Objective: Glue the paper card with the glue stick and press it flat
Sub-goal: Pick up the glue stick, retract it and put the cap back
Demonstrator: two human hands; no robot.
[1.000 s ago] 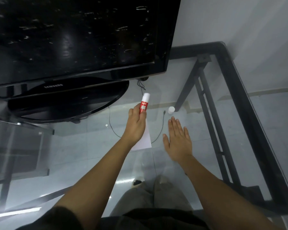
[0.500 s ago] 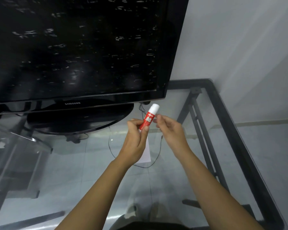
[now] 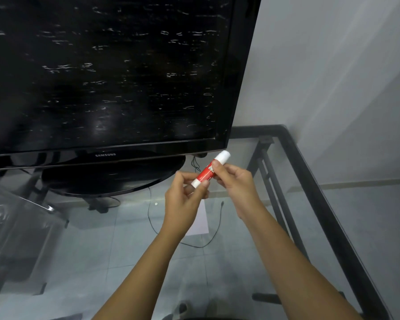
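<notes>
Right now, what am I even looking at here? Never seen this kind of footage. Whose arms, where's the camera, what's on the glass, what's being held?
There is no robot here. One wide-angle camera sits on a person's head and looks forward and down, so the two bare arms rising from the bottom edge are the wearer's own.

The surface is a glass table with a black frame. A dark television stands on it at the back, and a thin black cable trails across the glass. A white paper card lies flat on the glass, partly hidden behind the left hand.

Both hands hold a red and white glue stick in the air above the card: the left hand pinches its lower end, the right hand grips higher up. Its white top looks capped.
</notes>
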